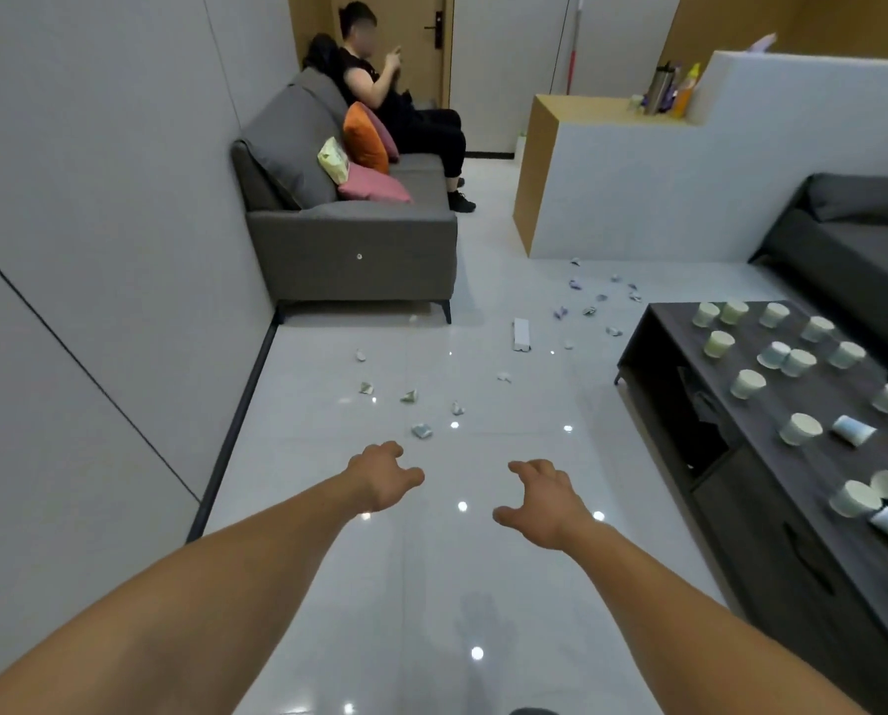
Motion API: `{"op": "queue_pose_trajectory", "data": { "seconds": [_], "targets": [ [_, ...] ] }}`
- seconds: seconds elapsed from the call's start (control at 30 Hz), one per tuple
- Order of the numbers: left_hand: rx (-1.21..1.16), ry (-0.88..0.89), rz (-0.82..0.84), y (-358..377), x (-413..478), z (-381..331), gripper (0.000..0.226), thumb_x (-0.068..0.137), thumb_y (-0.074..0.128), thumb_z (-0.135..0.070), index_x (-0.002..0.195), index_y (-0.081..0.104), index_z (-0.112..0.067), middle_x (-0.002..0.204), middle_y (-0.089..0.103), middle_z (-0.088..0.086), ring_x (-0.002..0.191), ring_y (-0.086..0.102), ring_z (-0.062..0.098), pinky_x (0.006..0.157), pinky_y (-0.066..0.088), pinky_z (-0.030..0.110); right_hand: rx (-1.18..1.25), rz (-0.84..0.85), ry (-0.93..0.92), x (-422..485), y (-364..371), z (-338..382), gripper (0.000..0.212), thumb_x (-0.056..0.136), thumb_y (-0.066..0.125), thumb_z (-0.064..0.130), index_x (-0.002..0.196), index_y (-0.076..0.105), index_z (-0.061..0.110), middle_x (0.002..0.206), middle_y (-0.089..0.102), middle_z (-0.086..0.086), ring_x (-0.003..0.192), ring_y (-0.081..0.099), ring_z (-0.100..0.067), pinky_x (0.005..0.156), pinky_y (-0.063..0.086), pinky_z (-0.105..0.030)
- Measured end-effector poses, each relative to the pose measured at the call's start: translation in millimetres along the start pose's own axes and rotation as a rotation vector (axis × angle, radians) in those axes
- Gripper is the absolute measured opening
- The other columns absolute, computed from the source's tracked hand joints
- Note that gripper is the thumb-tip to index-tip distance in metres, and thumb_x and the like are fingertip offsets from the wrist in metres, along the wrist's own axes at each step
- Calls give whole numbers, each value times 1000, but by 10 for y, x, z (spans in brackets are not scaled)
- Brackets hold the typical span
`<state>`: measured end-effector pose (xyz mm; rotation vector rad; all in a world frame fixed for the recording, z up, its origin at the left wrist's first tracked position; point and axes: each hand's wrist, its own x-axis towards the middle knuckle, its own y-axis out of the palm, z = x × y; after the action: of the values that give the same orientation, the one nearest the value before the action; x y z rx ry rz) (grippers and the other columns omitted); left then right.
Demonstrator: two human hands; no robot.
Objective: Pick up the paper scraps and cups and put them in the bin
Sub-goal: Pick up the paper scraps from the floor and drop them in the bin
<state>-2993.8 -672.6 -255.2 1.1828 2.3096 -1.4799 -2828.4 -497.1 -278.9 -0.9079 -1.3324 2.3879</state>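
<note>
Glossy white floor — paper scraps just beyond both empty, loosely spread hands: left hand, right hand.

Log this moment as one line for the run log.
left hand open, empty | right hand open, empty | paper scraps on floor | cups on coffee table | bin unseen

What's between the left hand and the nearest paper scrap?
Head view: only bare, glossy floor tile lies between the left hand and the nearest paper scrap.
</note>
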Motion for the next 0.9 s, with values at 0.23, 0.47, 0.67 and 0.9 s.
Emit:
{"op": "queue_pose_trajectory", "data": {
  "seconds": [0.23,0.47,0.67,0.9],
  "targets": [
    [6,8,67,-142,1179,-567,66,89,52,-44,147,30,-21,150,30,7,133,37,28,106,37,37,-1,39,13,1201,-426,-310,80,87,63,47,153,23,24,155,22,0,141,21,-23,109,36,-37],
    [19,-81,47,-485,2243,-1193,67,90,53,-46,147,30,-17,151,31,8,132,39,29,107,37,39,-45,98,-71,2590,-1088,-524,81,88,62,48,153,22,23,156,21,-2,141,23,-25,111,34,-40],
    [-53,-127,38,-726,3024,-1478,70,90,54,-49,147,31,-16,151,31,9,133,39,29,108,36,40,-126,155,-134,3535,-1558,-493,81,88,62,47,153,20,23,156,20,-3,140,24,-26,112,33,-39],
    [-123,-181,83,-1155,4252,-1413,68,89,53,-43,147,29,-17,151,30,8,133,38,28,104,38,36,-209,205,-160,4845,-1808,-113,81,87,63,47,153,22,24,157,20,-2,140,25,-26,111,33,-39]
  ]
}}
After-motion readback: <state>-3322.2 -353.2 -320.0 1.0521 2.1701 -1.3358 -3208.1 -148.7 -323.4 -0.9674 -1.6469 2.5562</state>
